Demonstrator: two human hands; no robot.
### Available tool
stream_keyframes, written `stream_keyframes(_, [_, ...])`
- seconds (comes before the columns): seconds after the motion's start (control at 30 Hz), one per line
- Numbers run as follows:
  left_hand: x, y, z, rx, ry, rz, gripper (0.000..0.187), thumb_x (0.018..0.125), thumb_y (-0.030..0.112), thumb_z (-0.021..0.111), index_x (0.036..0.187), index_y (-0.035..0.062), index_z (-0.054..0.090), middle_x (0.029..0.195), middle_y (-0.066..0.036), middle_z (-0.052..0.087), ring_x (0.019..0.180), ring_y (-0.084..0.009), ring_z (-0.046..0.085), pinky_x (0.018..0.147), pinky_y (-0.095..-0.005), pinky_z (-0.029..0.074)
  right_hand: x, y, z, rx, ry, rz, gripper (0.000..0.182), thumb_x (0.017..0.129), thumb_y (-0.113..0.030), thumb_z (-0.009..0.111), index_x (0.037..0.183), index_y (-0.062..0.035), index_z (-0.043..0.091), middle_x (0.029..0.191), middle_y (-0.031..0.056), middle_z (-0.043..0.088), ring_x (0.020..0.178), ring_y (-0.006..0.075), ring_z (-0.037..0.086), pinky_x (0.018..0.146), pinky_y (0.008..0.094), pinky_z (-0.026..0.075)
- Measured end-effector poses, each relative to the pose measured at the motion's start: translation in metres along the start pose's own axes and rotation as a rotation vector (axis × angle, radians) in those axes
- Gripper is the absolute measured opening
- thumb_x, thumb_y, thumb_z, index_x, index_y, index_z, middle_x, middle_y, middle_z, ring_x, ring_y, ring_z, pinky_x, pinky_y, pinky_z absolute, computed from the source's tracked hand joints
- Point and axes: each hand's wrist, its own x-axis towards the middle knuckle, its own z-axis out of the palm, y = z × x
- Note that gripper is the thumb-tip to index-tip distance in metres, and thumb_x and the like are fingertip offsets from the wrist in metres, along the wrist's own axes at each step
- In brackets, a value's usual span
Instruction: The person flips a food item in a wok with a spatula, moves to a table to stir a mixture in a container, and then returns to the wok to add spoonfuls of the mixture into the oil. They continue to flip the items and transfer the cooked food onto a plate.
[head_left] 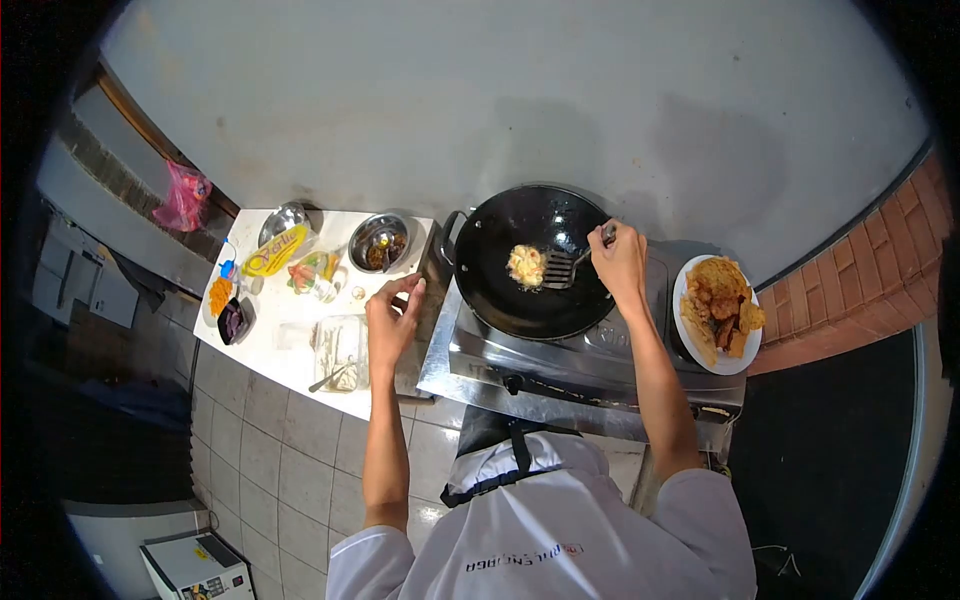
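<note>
My right hand [620,262] is closed round the handle of a slotted spatula [560,272]. The spatula's blade rests in a black wok [500,310], against the right side of a small, pale golden piece of frying food [526,267]. The wok sits on a metal gas stove [480,352]. To the left of the wok, my left hand [393,322] hangs in the air with bent fingers apart and nothing visible in it. Below and beside that hand is a clear rectangular container [341,350] with pale contents and a spoon [328,382].
A white plate [718,369] piled with fried food [722,300] stands right of the wok. On the white table [270,358] are a steel bowl [380,243], a yellow packet [276,251], a dark bowl [235,321] and shredded orange food [220,296]. A grey wall [520,90] rises behind.
</note>
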Motion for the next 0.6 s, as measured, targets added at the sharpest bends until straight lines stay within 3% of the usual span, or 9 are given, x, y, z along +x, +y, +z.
stream_keyframes(0.6, [-0.011, 0.023, -0.005, -0.046, 0.006, 0.014, 0.023, 0.086, 0.016, 0.067, 0.103, 0.0007, 0.069, 0.074, -0.003, 0.064, 0.054, -0.0051, 0.045, 0.047, -0.0228, 0.034, 0.003, 0.002, -0.012, -0.114, 0.003, -0.063, 0.026, 0.083, -0.016, 0.058, 0.069, 0.0056, 0.057, 0.062, 0.0246, 0.057, 0.063, 0.0438, 0.058, 0.059, 0.0468, 0.044])
